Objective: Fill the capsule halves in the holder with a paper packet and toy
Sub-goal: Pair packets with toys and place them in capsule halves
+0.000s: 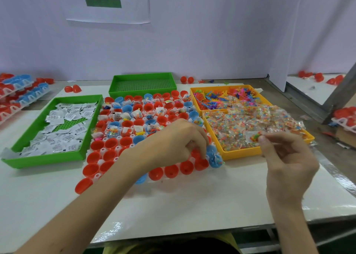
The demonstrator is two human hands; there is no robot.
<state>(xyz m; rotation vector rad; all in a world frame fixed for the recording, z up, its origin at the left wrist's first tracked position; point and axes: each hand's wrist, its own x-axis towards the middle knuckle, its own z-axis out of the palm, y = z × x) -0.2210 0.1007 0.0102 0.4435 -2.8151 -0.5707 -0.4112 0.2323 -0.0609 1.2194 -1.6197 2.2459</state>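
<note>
Trays flank holder; left hand covers part.

The capsule halves are mostly red, with some blue, in a white holder. White paper packets with black print lie in a green tray. A second green tray has a dotted grid floor. Orange-yellow trays hold pink, blue, purple and orange toys and clear packets speckled orange, yellow and green. The desk is white.
</note>
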